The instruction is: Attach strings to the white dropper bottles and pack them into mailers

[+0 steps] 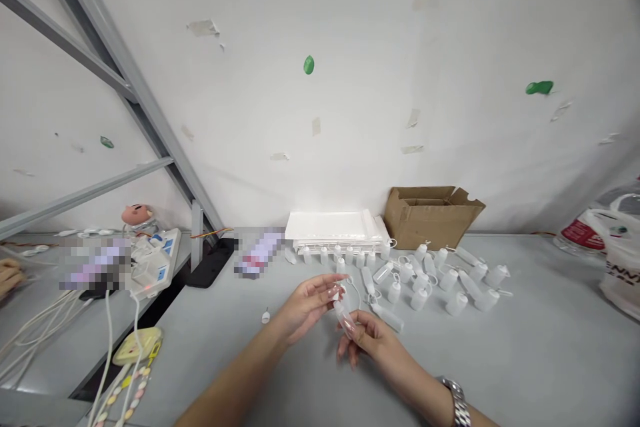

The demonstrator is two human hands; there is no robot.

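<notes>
Bottle (345,318) in right hand (369,340) — cap (337,294) partly behind left hand (310,307)

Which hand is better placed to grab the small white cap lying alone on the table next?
Left, probably. The left hand is nearer the small white cap and is only at the squeeze bottle's top; the right hand supports its body from farther away.

The only view comes from a camera on the person's head, facing forward and slightly down. Both hands (340,320) show low in the frame, fairly near; beyond them, it takes in the grey tabletop (225,360) and the white wall (350,94).
</notes>
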